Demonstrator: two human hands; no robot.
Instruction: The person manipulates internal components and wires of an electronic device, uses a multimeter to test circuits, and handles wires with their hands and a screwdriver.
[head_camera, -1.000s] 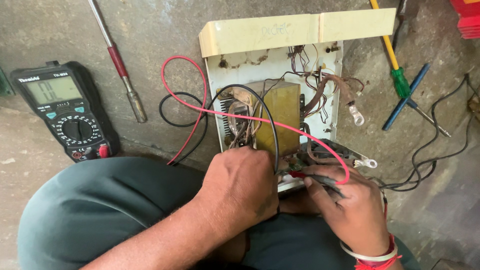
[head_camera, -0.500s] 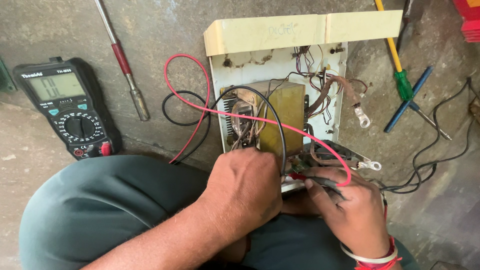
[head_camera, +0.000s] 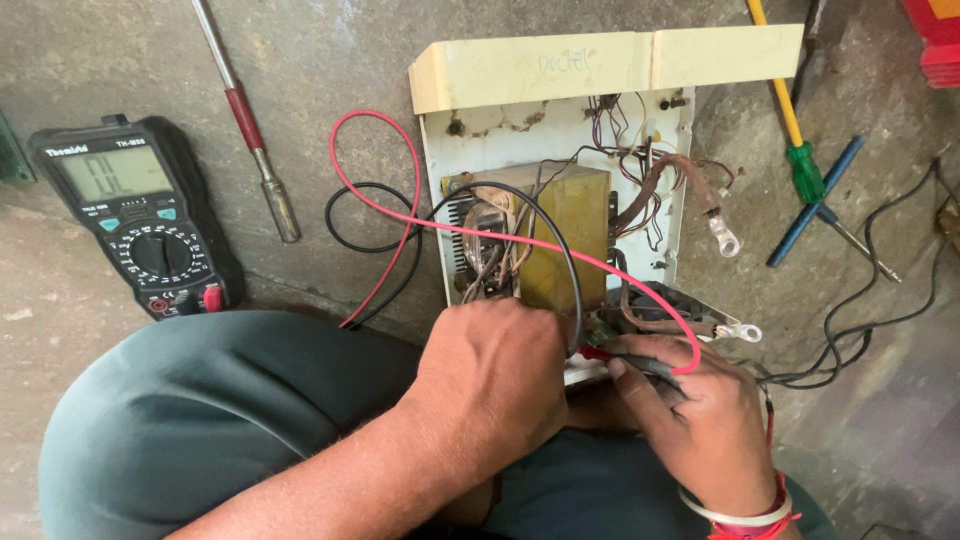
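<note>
A cream metal case (head_camera: 560, 140) lies open on the concrete floor (head_camera: 330, 60), filling the middle of the view toward twelve o'clock. Inside it sits a yellow-wrapped transformer (head_camera: 575, 230) amid brown wiring. At nine o'clock from the case lies a black multimeter (head_camera: 135, 225), display up. The person's left hand (head_camera: 495, 375) is curled into a loose fist at the case's six o'clock edge, pressed against the wires under the transformer; what it pinches is hidden. The right hand (head_camera: 700, 425), at four o'clock from the left, grips a probe handle (head_camera: 640, 362) between thumb and fingers, its tip pointing into the case. A red lead (head_camera: 400, 215) and a black lead (head_camera: 350, 235) loop between meter and case. A red-banded tool (head_camera: 250, 125) lies at eleven o'clock; a green-handled screwdriver (head_camera: 800, 165) lies at two o'clock.
</note>
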